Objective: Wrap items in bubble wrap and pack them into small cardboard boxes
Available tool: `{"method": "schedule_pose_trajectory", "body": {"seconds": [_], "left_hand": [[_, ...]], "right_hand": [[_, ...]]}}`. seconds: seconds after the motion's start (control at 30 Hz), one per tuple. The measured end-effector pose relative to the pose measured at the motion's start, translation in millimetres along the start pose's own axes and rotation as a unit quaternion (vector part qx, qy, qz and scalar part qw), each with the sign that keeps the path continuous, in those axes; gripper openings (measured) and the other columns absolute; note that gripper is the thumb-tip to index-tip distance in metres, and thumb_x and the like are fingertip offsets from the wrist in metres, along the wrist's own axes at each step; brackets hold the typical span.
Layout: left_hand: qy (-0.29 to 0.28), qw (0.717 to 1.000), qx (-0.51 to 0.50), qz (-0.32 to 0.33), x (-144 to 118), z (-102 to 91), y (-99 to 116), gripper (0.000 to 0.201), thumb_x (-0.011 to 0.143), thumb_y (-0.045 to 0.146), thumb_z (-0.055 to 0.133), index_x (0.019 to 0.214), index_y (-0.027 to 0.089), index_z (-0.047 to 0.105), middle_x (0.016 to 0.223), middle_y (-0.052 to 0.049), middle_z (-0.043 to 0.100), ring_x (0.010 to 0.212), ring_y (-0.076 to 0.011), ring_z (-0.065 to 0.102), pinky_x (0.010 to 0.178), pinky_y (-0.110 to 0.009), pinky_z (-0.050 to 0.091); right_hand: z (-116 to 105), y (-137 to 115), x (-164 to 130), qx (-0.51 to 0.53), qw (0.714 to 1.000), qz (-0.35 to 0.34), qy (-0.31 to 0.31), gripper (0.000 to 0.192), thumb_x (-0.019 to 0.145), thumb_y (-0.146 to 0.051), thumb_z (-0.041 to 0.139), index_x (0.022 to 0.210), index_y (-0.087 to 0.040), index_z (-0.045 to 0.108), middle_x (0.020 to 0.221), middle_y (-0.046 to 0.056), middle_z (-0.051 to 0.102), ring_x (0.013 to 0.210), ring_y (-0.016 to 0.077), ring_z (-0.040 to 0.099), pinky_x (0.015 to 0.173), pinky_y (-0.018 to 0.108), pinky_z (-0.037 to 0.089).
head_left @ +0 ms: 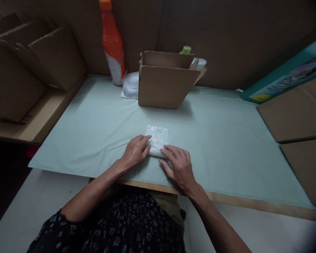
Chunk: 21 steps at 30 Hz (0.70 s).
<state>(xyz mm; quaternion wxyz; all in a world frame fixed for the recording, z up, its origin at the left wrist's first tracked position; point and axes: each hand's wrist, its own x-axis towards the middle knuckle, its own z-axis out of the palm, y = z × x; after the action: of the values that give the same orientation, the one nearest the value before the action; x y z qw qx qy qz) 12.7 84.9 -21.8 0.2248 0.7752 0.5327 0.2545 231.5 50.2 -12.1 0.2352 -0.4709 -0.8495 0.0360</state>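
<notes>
A small piece of bubble wrap [158, 138] lies flat on the pale green sheet [221, 140] that covers the table, near its front edge. My left hand [135, 151] rests on the wrap's near left corner with the fingers laid over it. My right hand [179, 167] lies flat beside it, fingertips touching the wrap's near right edge. Neither hand grips it. Whether anything is wrapped inside cannot be told.
An open cardboard box [165, 84] stands behind the wrap, with a green cap [185, 50] showing past it. An orange bottle [112, 44] and a bubble wrap roll [131, 85] stand at the back left. Flat cardboard [292, 112] lies right, folded boxes [28, 66] left.
</notes>
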Motion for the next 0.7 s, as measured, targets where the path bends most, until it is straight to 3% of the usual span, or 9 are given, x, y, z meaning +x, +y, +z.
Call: {"method": "schedule_pose_trajectory", "body": {"seconds": [0.07,0.17,0.33,0.47,0.53,0.7], "left_hand": [[0.024,1.000,0.018,-0.003,1.9,2.1,1.4,0.040,0.093,0.018,0.051,0.132,0.018,0.058,0.115,-0.012,0.066,0.106,-0.0259,0.060,0.094,-0.045,0.051],[0.047,0.998,0.021,0.043,-7.9,2.1,3.6,0.041,0.095,0.024,0.053,0.135,0.017,0.057,0.127,-0.014,0.063,0.118,-0.0285,0.056,0.102,-0.050,0.046],[0.023,0.995,-0.019,0.092,-33.2,-8.2,2.5,0.044,0.095,0.029,0.055,0.138,0.022,0.054,0.126,-0.011,0.066,0.122,-0.0278,0.056,0.105,-0.051,0.045],[-0.019,0.995,-0.052,0.078,-33.3,-13.6,3.4,0.041,0.096,0.030,0.055,0.137,0.023,0.055,0.116,-0.008,0.070,0.112,-0.0250,0.060,0.100,-0.047,0.048],[-0.008,0.998,-0.028,0.053,-25.4,-11.0,5.1,0.038,0.097,0.031,0.053,0.133,0.020,0.058,0.113,-0.010,0.070,0.106,-0.0257,0.061,0.097,-0.047,0.050],[0.046,0.998,-0.007,-0.042,-9.9,-1.1,9.4,0.037,0.100,0.034,0.049,0.132,0.017,0.057,0.113,-0.011,0.066,0.103,-0.0244,0.063,0.094,-0.043,0.052]], "right_hand": [[4.3,0.4,4.5,-0.026,0.999,-0.016,-0.023,0.032,0.096,-0.026,0.059,0.127,-0.020,0.063,0.133,0.014,0.066,0.119,0.0316,0.058,0.098,0.048,0.043],[8.1,3.9,10.9,-0.023,0.999,-0.007,-0.042,0.032,0.097,-0.022,0.055,0.127,-0.021,0.063,0.130,0.013,0.068,0.117,0.0305,0.060,0.097,0.048,0.043],[-5.5,3.1,6.2,0.052,0.996,-0.012,-0.066,0.029,0.099,-0.021,0.050,0.121,-0.022,0.067,0.113,0.010,0.076,0.104,0.0260,0.066,0.093,0.045,0.044],[-18.2,-0.6,0.5,0.141,0.983,0.042,-0.107,0.029,0.098,-0.028,0.051,0.122,-0.025,0.068,0.110,0.007,0.077,0.096,0.0246,0.069,0.089,0.043,0.049],[-16.3,1.5,4.4,0.166,0.975,0.095,-0.109,0.031,0.098,-0.032,0.052,0.124,-0.025,0.067,0.112,0.007,0.077,0.092,0.0240,0.070,0.086,0.041,0.051],[7.1,15.8,25.1,0.086,0.985,0.146,-0.031,0.031,0.097,-0.032,0.051,0.118,-0.020,0.070,0.115,0.012,0.074,0.102,0.0282,0.066,0.089,0.043,0.049]]}}
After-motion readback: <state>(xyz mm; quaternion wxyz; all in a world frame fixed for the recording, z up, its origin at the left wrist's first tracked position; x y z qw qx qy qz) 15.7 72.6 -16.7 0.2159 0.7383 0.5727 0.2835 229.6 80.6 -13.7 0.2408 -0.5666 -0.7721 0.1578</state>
